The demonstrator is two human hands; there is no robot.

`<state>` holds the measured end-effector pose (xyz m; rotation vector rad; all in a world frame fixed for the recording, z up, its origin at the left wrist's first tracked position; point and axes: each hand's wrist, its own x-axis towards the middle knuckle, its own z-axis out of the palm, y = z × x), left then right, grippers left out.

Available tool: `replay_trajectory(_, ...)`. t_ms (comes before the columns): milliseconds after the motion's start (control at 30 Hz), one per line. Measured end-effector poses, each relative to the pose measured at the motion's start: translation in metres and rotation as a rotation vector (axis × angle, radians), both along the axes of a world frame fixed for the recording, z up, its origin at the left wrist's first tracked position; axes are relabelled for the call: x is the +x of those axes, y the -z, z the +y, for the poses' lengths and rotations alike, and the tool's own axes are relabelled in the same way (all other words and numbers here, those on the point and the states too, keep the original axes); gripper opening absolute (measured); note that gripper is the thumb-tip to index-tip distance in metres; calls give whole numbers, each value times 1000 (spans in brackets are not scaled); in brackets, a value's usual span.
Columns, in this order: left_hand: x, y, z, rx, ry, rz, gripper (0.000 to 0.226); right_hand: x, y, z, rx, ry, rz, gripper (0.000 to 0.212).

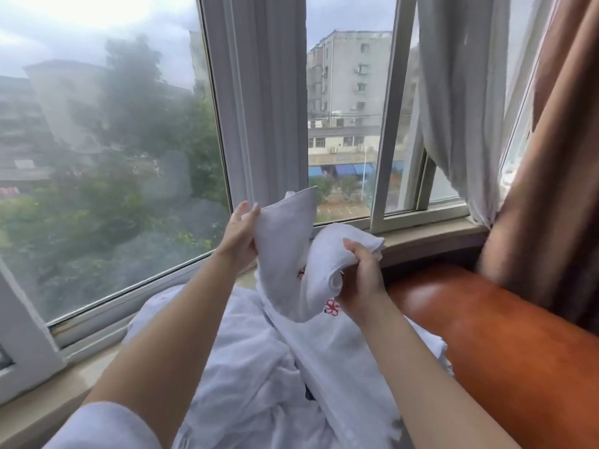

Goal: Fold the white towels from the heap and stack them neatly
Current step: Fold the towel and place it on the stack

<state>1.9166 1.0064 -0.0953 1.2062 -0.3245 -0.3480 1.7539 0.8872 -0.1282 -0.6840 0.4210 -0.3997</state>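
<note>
A white towel (285, 244) with a small red embroidered mark is lifted above the heap, in front of the window. My left hand (238, 236) pinches its upper left edge, which stands up in a point. My right hand (363, 280) grips the other end, bunched into a loose roll. The towel sags between the two hands and runs down toward the heap. Below lies the heap of white towels (246, 377), crumpled on the window ledge between my forearms.
A large window (113, 140) with grey frames stands straight ahead. A stone sill (431, 233) runs below it. A polished brown wooden rail (505, 338) lies at the right. White sheer and brown curtains (551, 131) hang at the upper right.
</note>
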Motion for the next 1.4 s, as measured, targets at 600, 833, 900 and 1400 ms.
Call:
replay_trajectory(600,55,142,-65,340,-313,-117,87,-59,116,-49,-272,625,455,28)
replay_trajectory(833,26,156,-67,597,-205,-155,97,-70,110,-56,-478,574,561,34)
replay_trajectory(900,18,150,-68,754,-159,-285,82,-75,109,-50,-597,606,538,49)
replay_trajectory(1400,-65,159,-98,1458,223,-831,48,-112,127,-28,-733,534,896,68)
